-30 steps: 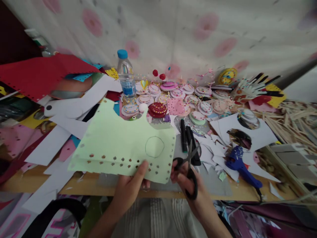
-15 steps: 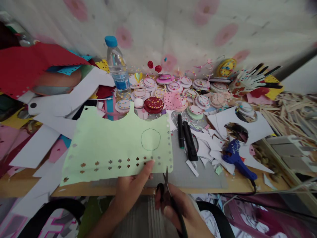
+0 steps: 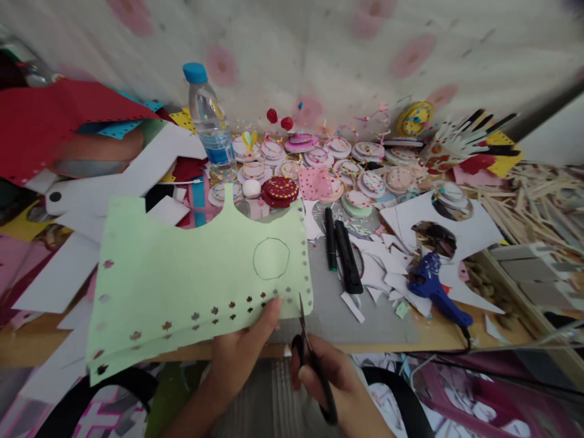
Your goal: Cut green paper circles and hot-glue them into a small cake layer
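Note:
A light green sheet of paper [image 3: 205, 261] has a circle drawn on its right part and leaf-shaped holes along its lower and side edges. Its top edge is cut in curves. My left hand [image 3: 246, 347] grips the sheet at the bottom, thumb on top and the other fingers mostly hidden beneath. In my right hand [image 3: 333, 371] is a pair of black-handled scissors [image 3: 314, 359], fingers through the handles. The blades point up at the sheet's lower right edge, below the drawn circle, and look nearly closed.
A water bottle [image 3: 210, 121] stands at the back left. Small decorated paper hats [image 3: 280, 190] crowd the back. A dark marker [image 3: 330, 240], a black utility knife [image 3: 349, 258], paper scraps [image 3: 376, 274] and a blue glue gun [image 3: 438, 289] lie to the right. White paper pieces [image 3: 59, 274] pile up at left.
The green sheet has tilted, its left end dropping lower and toward me. The scissors' tips have come up over the sheet's lower right edge. Both hands keep their hold.

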Motion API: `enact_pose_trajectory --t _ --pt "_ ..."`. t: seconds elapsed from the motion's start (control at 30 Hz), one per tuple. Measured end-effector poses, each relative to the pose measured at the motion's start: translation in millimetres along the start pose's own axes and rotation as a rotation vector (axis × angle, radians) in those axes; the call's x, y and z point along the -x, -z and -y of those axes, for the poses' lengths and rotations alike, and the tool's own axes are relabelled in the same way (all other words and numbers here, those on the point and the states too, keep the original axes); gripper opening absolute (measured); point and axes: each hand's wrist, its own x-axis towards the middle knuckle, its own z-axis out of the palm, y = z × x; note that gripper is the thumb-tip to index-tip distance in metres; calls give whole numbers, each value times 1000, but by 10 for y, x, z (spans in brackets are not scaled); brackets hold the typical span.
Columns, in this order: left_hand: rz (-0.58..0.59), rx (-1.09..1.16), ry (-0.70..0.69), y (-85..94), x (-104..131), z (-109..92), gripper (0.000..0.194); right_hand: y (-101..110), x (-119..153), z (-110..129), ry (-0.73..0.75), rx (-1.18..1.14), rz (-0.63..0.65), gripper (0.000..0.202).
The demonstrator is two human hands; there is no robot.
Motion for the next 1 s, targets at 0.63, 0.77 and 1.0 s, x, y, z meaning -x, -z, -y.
enact_pose_trajectory --t 0.63,0.77,1.0 --pt "89 38 89 8 29 -52 35 -22 -33 58 -70 -67 -67 61" --pt "124 64 95 23 44 -53 35 -10 -48 56 -62 -77 -83 60" --pt "151 111 157 51 29 -61 36 12 -66 38 -76 -67 -69 64"
